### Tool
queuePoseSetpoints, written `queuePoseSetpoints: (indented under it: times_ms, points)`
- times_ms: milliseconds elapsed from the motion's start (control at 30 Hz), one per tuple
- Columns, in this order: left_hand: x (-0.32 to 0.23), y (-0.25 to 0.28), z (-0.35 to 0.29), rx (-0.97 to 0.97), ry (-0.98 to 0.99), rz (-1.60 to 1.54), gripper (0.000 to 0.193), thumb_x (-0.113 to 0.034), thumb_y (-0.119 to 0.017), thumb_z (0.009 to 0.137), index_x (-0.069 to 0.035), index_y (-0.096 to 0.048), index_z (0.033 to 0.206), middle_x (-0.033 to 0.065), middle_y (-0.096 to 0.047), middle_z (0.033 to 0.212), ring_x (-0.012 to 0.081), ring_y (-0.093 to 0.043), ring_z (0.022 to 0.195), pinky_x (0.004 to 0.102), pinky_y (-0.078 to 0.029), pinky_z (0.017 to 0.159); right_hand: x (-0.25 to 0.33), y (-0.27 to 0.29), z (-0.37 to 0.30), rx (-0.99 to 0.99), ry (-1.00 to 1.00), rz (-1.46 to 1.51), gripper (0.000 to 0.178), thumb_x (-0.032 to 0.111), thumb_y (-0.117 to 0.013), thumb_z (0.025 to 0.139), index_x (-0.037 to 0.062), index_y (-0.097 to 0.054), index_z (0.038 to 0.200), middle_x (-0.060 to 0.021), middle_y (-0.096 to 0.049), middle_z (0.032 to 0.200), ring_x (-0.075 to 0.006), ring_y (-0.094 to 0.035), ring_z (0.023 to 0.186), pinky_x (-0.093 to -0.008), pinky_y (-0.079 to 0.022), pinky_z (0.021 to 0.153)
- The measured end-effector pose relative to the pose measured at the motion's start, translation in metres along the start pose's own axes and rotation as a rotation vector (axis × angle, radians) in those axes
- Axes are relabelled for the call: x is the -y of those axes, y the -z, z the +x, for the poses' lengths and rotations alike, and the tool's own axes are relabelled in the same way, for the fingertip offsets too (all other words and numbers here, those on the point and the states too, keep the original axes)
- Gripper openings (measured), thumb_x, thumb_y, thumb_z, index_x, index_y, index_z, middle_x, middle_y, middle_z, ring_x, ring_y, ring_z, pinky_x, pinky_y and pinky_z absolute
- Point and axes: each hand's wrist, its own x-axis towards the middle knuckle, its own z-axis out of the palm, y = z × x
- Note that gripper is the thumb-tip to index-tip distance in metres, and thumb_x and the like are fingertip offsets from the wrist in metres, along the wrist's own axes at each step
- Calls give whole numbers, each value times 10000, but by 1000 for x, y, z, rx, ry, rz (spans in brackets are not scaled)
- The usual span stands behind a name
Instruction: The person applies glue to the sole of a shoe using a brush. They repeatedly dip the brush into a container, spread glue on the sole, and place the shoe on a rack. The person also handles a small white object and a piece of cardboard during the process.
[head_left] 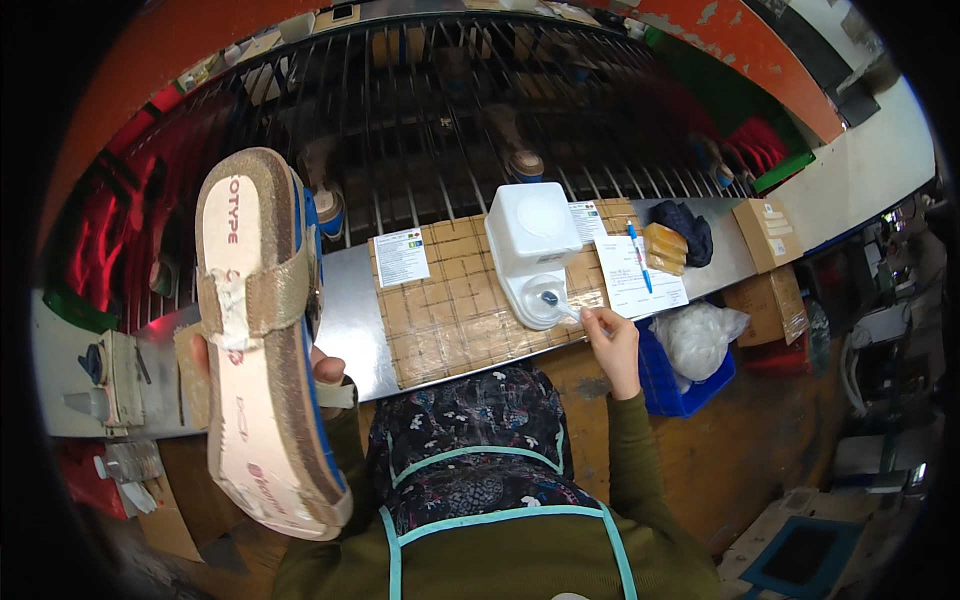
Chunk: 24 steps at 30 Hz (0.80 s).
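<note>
A sandal [265, 400] with a cork-brown and blue sole edge, a pale footbed and a beige strap is held up at the left, sole downward and footbed toward me. My left hand [325, 368] grips it from beneath, with only fingertips and thumb showing. On the bench stands a white plastic bottle dispenser [537, 232] with a small cup [546, 298] at its near foot. My right hand [612, 345] pinches a thin white stick [571, 312] at the cup. The stick's far end reaches into the cup, and its tip cannot be made out.
Cardboard [440, 330] covers the metal bench under the dispenser. A paper sheet [625, 280], blue pen [640, 260], yellowish blocks [665, 248] and dark cloth [688, 228] lie right. A blue bin [668, 390] holds a plastic bag. Beyond, a rack of bars [420, 130] carries several sandals.
</note>
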Motion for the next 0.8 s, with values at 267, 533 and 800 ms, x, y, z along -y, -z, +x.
queuePoseSetpoints:
  times_ms: [267,533,800]
  points:
    - [63,-22,20,-168,95,-144,756,-482,-542,924,-108,-236,1506,277,-429,1396,441,-570,1137,523,-536,926,-8,-3,-8,256,-309,663,172,201,-672,918,32,-679,890,-23,-635,676,-50,-525,577,-202,-375,523]
    - [145,1,61,-15,-798,1397,458,-117,-702,863,-75,-490,1267,321,-351,1443,414,-522,1229,412,-530,950,107,-5,-18,-442,495,-71,199,58,-797,726,115,-747,910,-27,-668,849,-169,-606,809,-340,-336,849]
    - [141,-7,70,-82,-566,1182,384,-23,-616,875,-130,-534,1234,276,-396,1431,457,-413,1318,514,-390,1075,163,-15,-42,-80,525,521,205,-29,-744,779,30,-750,976,-78,-556,1053,-69,-546,675,-202,-456,613]
